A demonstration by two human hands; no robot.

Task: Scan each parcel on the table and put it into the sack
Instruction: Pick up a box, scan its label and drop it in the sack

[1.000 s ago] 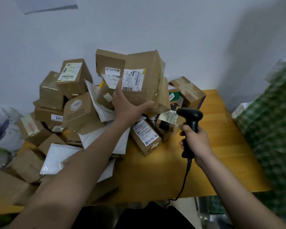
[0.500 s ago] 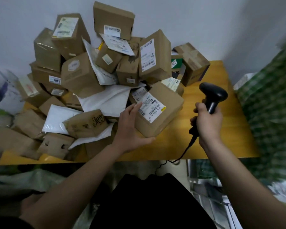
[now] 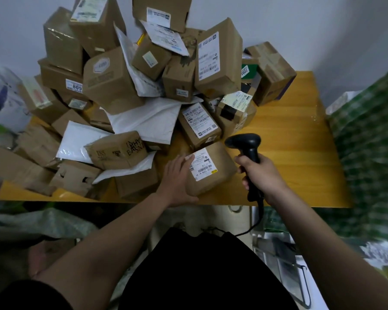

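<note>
A brown parcel (image 3: 207,171) lies label-up at the near edge of the wooden table (image 3: 300,139), just in front of the heap of boxes (image 3: 143,81). The left hand (image 3: 177,177) holds it by its left side, fingers spread over the top, thumb under the near edge. The right hand (image 3: 259,173) grips the black scanner (image 3: 246,148), whose head hangs just above the parcel's far corner. This looks like the scanning step; next, the barcode needs the beam, then the sack (image 3: 367,139).
</note>
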